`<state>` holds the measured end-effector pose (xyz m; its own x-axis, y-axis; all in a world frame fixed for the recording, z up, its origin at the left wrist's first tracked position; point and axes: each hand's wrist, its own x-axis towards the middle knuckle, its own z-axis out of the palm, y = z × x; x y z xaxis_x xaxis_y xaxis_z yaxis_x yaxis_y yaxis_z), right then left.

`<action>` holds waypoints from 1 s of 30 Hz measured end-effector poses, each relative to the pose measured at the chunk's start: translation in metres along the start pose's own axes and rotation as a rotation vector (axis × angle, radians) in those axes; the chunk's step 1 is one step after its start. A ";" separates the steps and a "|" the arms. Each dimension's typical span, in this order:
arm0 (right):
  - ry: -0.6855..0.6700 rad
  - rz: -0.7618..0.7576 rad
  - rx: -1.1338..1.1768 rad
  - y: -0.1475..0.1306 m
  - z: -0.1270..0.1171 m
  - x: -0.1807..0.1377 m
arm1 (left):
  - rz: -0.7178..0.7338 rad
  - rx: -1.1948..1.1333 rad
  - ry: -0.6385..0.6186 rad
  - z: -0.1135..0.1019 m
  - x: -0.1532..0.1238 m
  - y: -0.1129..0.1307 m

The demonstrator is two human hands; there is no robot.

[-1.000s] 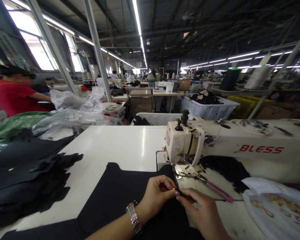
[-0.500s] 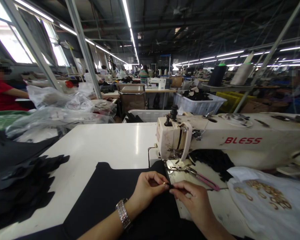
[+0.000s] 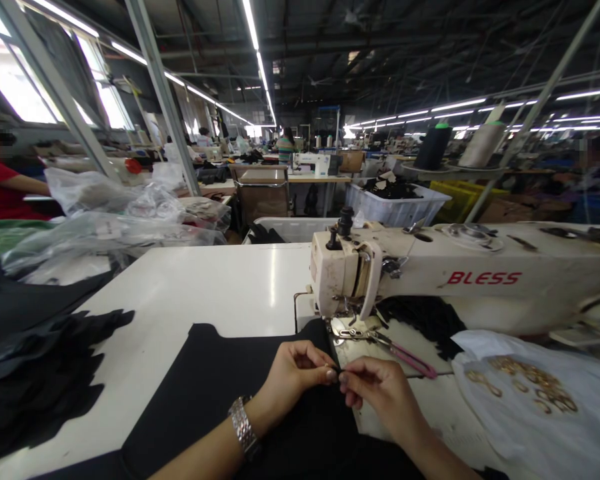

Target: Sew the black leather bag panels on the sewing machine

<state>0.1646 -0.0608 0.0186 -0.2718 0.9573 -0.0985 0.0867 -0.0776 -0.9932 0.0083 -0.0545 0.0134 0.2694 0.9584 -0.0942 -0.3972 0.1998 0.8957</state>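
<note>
My left hand point(image 3: 296, 373), with a metal watch on the wrist, is closed in a pinch. My right hand point(image 3: 377, 390) pinches just beside it, thumb against forefinger. Between the fingertips is a small black fabric strip point(image 3: 337, 373), mostly hidden, with a tiny gold glint at the left fingers. Under both hands a large black fabric piece point(image 3: 225, 380) lies flat, its far right corner beside the presser foot of the sewing machine point(image 3: 345, 273). Pink-handled thread snips point(image 3: 415, 361) rest on the machine bed, right of the fingers.
Gold metal rings point(image 3: 535, 380) lie on a white plastic bag point(image 3: 495, 427) at right. Black cut pieces point(image 3: 40, 387) are heaped at left on the white table point(image 3: 220, 280). Bunched black fabric point(image 3: 425, 320) sits under the machine arm. A person in red point(image 3: 5, 180) is at far left.
The right hand's fingers have curled in more, and its thumb has come closer to the left fingertips. The gold piece shows less. The view has shifted slightly.
</note>
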 end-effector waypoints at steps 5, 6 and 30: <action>-0.111 0.222 0.240 -0.004 -0.005 0.006 | 0.035 0.217 -0.125 0.000 -0.003 0.005; -0.119 0.266 0.268 -0.005 -0.006 0.006 | 0.130 0.391 -0.155 0.000 -0.005 0.007; -0.202 0.452 0.292 -0.007 -0.012 0.004 | 0.812 1.220 -0.250 0.006 -0.015 0.009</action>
<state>0.1746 -0.0525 0.0258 -0.4493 0.7410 -0.4990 -0.0236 -0.5682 -0.8226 0.0062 -0.0679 0.0256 0.5303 0.6373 0.5591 0.4188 -0.7703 0.4809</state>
